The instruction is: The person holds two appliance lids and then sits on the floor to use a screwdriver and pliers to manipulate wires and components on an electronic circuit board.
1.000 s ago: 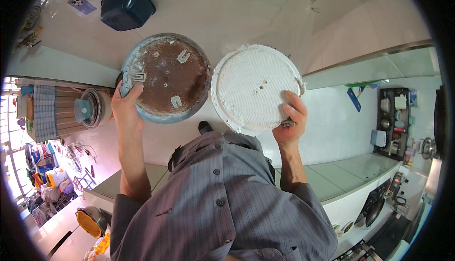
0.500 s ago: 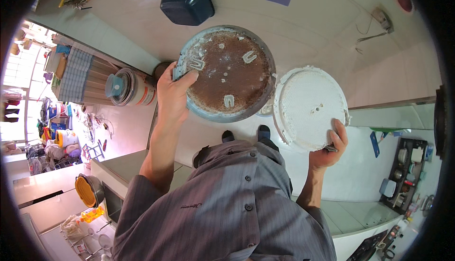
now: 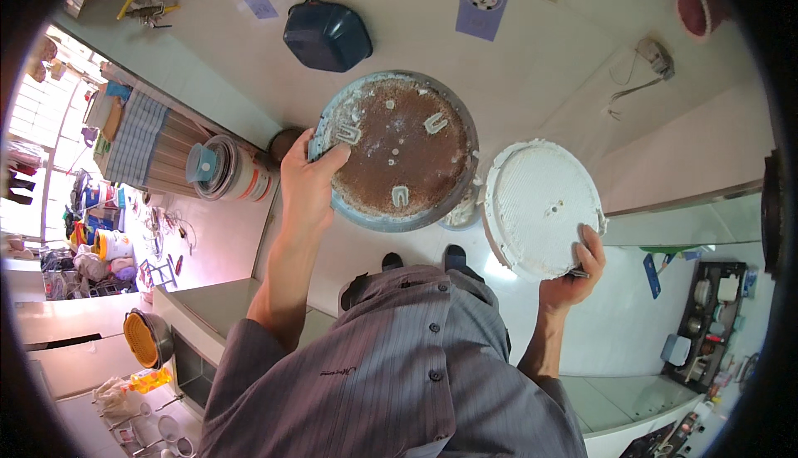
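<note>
My left hand (image 3: 312,175) grips the left rim of a round metal plate (image 3: 420,163) with a rusty brown face, a blue-grey rim and pale U-shaped brackets. My thumb lies on its face. My right hand (image 3: 578,267) is closed on the lower right edge of a round white ridged disc (image 3: 532,200) with small holes near its middle; a small dark metal piece shows by these fingers. The disc is tilted, just right of the rusty plate, their edges very close. A pale round item (image 3: 457,219) shows partly between and behind them, above my feet.
Beyond my hands, a pale surface (image 3: 515,67) bears a dark blue tub (image 3: 326,36) and purple panda cards (image 3: 480,5). At left are stacked buckets (image 3: 249,175) and a cluttered room (image 3: 100,242). A dark shelf (image 3: 706,317) stands at right, a yellow colander (image 3: 143,337) at lower left.
My view has swung, so both plates appear farther right than a second ago. The white disc is now lower than the rusty plate and more tilted; both hands keep their holds.
</note>
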`<state>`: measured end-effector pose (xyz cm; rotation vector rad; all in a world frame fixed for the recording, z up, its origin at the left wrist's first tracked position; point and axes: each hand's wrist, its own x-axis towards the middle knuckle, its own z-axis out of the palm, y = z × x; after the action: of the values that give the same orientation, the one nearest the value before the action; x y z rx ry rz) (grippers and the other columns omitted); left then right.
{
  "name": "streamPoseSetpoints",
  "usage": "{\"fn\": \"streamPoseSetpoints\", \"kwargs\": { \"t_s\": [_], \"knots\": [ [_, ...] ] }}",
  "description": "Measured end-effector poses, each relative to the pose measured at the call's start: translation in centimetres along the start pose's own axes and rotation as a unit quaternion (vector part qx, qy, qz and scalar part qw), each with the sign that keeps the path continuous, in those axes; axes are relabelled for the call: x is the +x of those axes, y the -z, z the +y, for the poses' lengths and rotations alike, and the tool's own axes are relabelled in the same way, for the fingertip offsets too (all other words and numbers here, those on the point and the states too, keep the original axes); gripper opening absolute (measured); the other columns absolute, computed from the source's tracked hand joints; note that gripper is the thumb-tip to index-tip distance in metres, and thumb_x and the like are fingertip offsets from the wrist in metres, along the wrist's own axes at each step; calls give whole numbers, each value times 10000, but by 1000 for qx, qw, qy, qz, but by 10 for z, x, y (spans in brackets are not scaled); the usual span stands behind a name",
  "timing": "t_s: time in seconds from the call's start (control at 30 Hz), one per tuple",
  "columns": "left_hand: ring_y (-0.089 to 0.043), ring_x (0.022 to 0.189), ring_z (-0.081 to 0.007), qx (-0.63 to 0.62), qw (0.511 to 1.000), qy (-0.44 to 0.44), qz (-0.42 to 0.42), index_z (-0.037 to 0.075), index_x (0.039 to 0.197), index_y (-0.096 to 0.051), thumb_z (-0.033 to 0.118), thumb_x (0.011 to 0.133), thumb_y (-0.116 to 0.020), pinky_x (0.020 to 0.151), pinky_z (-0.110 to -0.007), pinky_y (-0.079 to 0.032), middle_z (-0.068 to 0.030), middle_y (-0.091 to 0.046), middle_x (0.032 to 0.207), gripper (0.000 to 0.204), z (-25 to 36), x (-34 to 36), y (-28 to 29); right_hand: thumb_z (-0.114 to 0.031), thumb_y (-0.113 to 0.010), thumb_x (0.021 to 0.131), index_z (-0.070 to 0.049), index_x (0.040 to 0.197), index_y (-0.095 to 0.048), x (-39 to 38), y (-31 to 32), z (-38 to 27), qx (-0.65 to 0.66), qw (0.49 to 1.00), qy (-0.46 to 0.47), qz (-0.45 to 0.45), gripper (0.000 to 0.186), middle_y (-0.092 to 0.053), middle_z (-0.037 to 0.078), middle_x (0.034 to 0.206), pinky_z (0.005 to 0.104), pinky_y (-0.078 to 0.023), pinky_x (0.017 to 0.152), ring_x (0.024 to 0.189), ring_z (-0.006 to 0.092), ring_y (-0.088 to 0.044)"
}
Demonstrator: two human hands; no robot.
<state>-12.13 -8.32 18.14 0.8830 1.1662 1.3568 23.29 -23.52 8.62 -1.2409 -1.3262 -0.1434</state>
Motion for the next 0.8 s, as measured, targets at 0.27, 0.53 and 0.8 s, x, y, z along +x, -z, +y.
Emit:
{"fn": "streamPoseSetpoints", "kwargs": {
  "t_s": [0.27, 0.53, 0.8],
  "knots": [
    [-668, 965, -192, -19, 1000, -2, 15, -76, 1249, -582, -55, 847, -663, 886, -330, -526, -114, -696, 1095, 411, 2, -1, -20, 20, -600, 944, -32, 1064, -542, -3, 4, 13, 54, 998, -18, 19, 142, -586, 223, 1273, 465, -474, 1049, 1198, 341, -591],
    [-659, 971, -176, -20, 999, -26, 10, -52, 1259, -585, -56, 850, -667, 894, -313, -511, -94, -691, 1125, 417, -7, 13, -25, 76, -700, 857, -45, 1101, -521, 33, 1, 22, 12, 998, 54, -4, 326, -571, 235, 1277, 452, -505, 1004, 1159, 345, -611],
    [-670, 954, -185, -39, 998, -44, -21, -49, 1216, -610, -46, 860, -668, 882, -315, -521, -97, -699, 1109, 361, -9, 17, -28, 26, -789, 789, -13, 1105, -535, 44, 8, 11, 1, 993, 121, -9, 407, -613, 285, 1227, 419, -575, 900, 1082, 388, -673]
  ]
}}
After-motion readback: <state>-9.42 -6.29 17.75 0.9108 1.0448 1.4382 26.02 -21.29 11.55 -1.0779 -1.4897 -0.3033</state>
